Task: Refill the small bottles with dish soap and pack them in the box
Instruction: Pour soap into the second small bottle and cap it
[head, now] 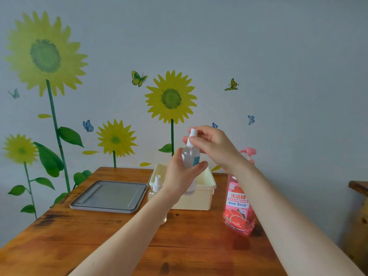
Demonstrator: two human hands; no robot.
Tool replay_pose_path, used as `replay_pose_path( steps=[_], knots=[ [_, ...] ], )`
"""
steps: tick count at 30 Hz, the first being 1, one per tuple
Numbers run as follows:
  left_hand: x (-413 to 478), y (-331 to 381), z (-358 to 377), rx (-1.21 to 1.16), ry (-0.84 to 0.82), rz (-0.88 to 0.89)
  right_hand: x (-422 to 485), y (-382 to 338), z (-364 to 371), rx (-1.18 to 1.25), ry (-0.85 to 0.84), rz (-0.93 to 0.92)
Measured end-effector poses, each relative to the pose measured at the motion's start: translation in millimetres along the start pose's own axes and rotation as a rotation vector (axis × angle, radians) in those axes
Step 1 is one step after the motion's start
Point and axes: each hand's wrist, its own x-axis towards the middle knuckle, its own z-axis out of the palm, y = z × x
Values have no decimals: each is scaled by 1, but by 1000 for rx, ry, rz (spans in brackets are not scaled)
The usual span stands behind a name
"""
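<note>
- My left hand (180, 177) curls round the small clear bottle (190, 157), upright above the cream box (205, 196) by the table's (99, 236) back edge.
- My right hand (212, 145) pinches its white spray cap (192, 134).
- The pink dish soap bottle (238, 204) stands just right of the box.

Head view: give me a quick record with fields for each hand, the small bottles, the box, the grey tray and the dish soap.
left hand: grips the held bottle around its clear body, upright
right hand: pinches its white spray top
box: cream, open-topped, behind the hands
second bottle: on the table, left of box, partly behind left wrist
grey tray: flat, left of box
dish soap: pink pump bottle, upright, right of box
</note>
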Motion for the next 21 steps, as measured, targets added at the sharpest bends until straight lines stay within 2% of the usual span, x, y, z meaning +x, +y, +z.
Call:
replay_pose_path(
  steps=[5,10,15,18,20,21],
  knots=[
    [-3,-3,2,40,-1,19,1,-2,2,-236,40,3],
    [-2,-1,0,15,3,-1,-2,-4,-7,50,-61,66],
    [-3,-3,0,54,3,16,-2,-6,-4,-144,16,73],
    [-3,-2,0,45,8,11,-5,-5,-8,-25,-62,126],
    [-3,-1,-1,50,6,18,-7,-6,-7,79,-92,86],
    [-4,-1,-1,49,1,18,-7,-7,-6,50,-69,59]
  ],
)
